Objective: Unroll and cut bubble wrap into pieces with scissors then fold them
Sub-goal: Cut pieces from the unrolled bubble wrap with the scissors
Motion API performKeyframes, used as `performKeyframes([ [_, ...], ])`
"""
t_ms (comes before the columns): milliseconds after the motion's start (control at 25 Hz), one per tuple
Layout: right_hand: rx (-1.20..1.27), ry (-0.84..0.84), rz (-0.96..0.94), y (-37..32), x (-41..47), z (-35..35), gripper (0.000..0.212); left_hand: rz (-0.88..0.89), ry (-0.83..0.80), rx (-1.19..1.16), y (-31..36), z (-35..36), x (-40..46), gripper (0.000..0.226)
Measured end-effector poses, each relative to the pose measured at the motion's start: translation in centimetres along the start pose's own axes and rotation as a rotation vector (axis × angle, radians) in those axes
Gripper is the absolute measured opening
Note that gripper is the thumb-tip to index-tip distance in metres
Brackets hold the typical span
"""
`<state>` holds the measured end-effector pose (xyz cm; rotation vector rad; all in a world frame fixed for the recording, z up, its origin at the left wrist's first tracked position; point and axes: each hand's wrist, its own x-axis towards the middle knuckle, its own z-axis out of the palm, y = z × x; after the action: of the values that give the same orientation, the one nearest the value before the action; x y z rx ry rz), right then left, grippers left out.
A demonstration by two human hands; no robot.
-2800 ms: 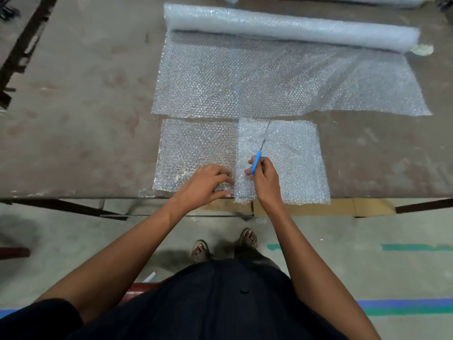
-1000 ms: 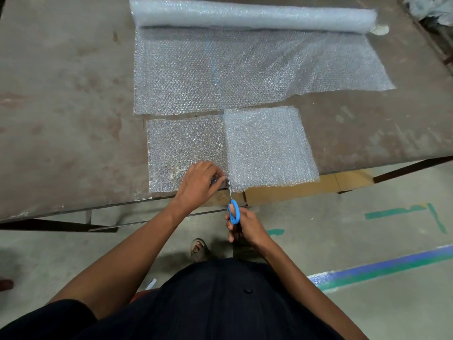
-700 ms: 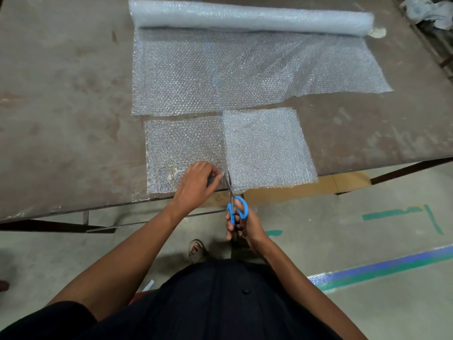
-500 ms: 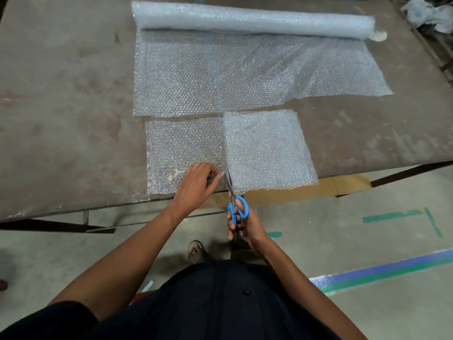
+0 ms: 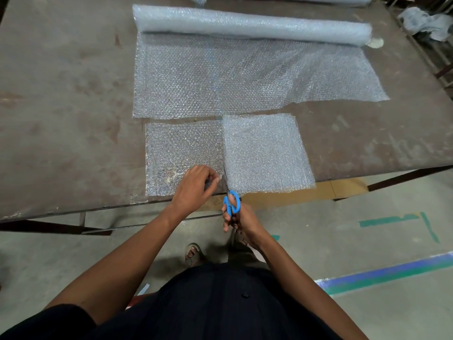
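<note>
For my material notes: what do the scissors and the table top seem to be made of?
Scissors: glossy blue handles, likely plastic; the blades are thin, grey and look metallic, mostly hidden by the bubble wrap. Table: flat dull brown-grey top with stains and a thin bright front edge; probably worn sheet metal, though coated board is possible.

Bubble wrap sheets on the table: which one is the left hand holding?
The small near-left sheet, beside the whiter folded piece; the left hand grips its near edge.

No readable text, label, brand, number or sign is showing anywhere in the head view.
</note>
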<state>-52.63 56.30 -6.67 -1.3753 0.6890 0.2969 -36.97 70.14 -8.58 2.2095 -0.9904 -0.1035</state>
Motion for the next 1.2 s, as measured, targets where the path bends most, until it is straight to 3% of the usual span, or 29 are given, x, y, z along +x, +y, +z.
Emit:
performKeyframes([
  [200, 0.046, -0.001, -0.009, 0.2, 0.3, -0.1, 0.045, -0.047, 0.023, -0.072, 0.2, -0.1, -0.1, 0.010],
  [440, 0.045, 0.023, 0.043, -0.3, 0.5, 0.0, 0.073, -0.132, 0.064, -0.187, -0.1, -0.4, -0.1, 0.009],
  [1200, 0.175, 0.001, 0.024, -2.5, 2.4, 0.8, 0.062, -0.130, 0.082, -0.209, 0.0, -0.5, -0.2, 0.009],
])
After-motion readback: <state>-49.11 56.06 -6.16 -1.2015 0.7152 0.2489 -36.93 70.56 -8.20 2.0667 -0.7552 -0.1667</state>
